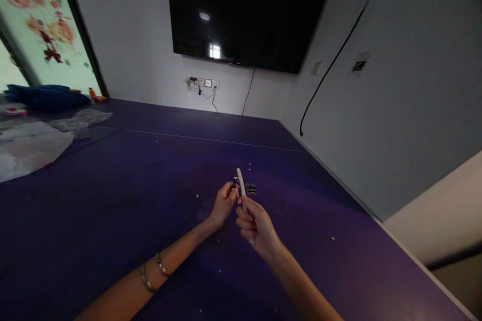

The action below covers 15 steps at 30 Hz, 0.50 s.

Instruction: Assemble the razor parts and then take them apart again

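My right hand (259, 225) is closed around a slim off-white rod (241, 180), which slants up and slightly left out of the fist. The rod's lower end shows beneath the fingers. Just left of it, my left hand (225, 203) pinches a small dark object with a shiny metal tip (235, 181); its exact kind is too small to make out. That tip is close beside the upper part of the rod, and I cannot tell whether they touch. Right behind the rod, a small clear pack with dark pieces (251, 189) lies on the purple surface (150, 220).
Little white bits (333, 237) are scattered over the surface. Clear plastic sheeting (33, 148) and a dark blue cloth bundle (47, 96) lie at the left. A black cable (335, 57) hangs down the right wall. A television (248, 10) hangs above sockets (208, 83).
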Each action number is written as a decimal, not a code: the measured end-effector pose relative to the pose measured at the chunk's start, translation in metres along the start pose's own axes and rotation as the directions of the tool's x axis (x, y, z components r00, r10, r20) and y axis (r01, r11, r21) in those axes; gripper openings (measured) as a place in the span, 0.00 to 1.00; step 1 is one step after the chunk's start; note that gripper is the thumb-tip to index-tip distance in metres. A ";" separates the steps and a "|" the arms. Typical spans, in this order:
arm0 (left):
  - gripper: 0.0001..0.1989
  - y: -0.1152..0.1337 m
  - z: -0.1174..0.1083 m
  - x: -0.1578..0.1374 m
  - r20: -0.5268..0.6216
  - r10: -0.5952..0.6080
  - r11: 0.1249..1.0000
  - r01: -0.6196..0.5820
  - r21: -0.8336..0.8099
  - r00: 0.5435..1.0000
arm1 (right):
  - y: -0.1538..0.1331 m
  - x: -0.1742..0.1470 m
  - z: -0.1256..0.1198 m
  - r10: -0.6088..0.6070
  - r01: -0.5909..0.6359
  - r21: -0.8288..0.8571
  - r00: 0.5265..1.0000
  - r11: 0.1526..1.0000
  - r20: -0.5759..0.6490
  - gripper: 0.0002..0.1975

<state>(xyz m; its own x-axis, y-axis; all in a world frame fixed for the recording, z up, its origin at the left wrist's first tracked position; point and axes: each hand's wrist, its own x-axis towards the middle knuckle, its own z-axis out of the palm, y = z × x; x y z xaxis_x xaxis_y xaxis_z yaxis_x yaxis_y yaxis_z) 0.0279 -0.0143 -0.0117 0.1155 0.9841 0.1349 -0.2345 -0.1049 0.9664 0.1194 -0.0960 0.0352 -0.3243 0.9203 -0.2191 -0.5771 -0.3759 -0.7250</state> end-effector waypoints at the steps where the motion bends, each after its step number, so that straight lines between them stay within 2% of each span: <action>1: 0.06 0.001 0.000 0.000 -0.003 0.003 1.000 -0.003 0.002 1.000 | 0.001 0.000 -0.001 -0.001 0.001 0.014 1.000 1.000 0.005 0.16; 6: 0.07 -0.001 -0.002 0.001 -0.018 0.005 1.000 -0.005 0.022 1.000 | 0.009 0.000 -0.003 -0.016 0.019 0.039 0.998 0.999 -0.059 0.17; 11: 0.06 -0.004 -0.001 -0.001 0.035 0.054 0.998 -0.056 0.035 0.998 | 0.006 0.001 -0.001 -0.029 0.032 0.061 0.999 0.998 -0.040 0.16; 15: 0.06 -0.003 -0.001 -0.001 0.016 0.028 0.999 -0.029 0.027 0.999 | 0.017 -0.001 0.001 0.004 -0.002 0.044 0.999 0.999 -0.052 0.17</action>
<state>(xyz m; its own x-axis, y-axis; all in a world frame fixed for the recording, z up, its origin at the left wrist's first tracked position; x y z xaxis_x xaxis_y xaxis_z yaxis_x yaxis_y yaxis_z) 0.0277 -0.0150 -0.0149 0.1241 0.9783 0.1657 -0.2115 -0.1371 0.9677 0.1096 -0.1031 0.0238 -0.2870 0.9230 -0.2561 -0.6088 -0.3822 -0.6952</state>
